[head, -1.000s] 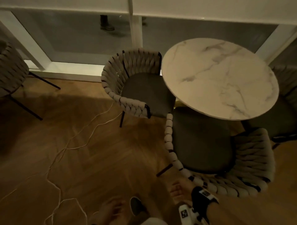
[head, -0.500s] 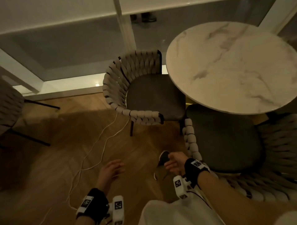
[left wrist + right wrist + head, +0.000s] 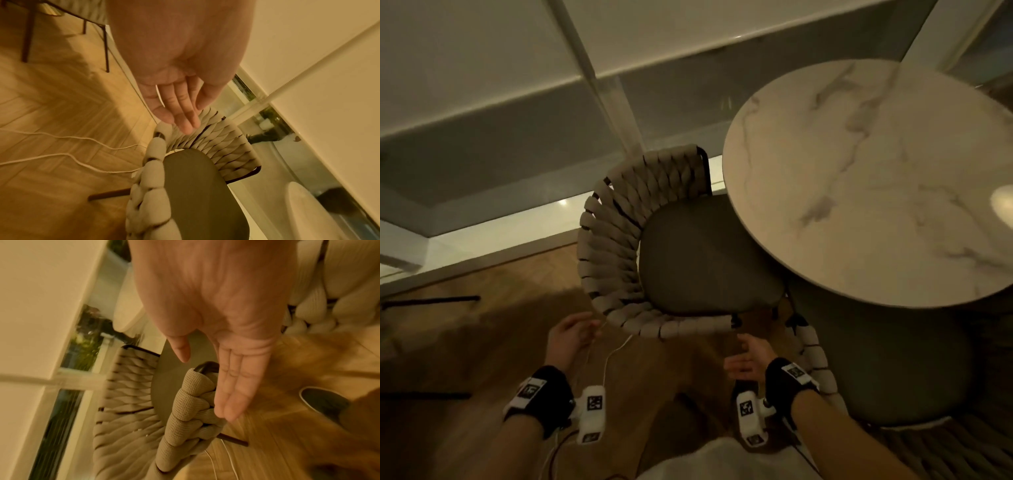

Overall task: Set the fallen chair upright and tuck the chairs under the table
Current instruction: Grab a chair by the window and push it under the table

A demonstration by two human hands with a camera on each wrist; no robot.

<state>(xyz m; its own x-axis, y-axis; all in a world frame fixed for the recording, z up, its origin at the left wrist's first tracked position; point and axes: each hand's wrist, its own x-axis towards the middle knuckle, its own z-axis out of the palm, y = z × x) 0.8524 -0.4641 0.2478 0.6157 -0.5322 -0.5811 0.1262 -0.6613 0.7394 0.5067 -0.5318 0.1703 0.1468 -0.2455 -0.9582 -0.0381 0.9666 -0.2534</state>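
A woven beige chair (image 3: 619, 246) with a dark seat cushion (image 3: 705, 260) stands upright, its seat partly under the round marble table (image 3: 876, 178). My left hand (image 3: 571, 334) reaches with straight fingers toward the chair's near-left rim; in the left wrist view the fingertips (image 3: 185, 125) are at the woven back (image 3: 218, 142). My right hand (image 3: 751, 354) is open, just short of the chair's right arm end (image 3: 193, 386). A second woven chair (image 3: 822, 363) stands at the right, its seat under the table.
White cables (image 3: 609, 356) trail across the wooden floor (image 3: 482, 342) below the chair. Dark legs of another chair (image 3: 431, 301) show at the left. A glass wall with white frames (image 3: 599, 85) runs behind. A shoe (image 3: 322, 402) is near my right hand.
Both hands have risen from low near the floor toward the left chair's rim. The head view has moved closer and tilted, so the table now fills the right side.
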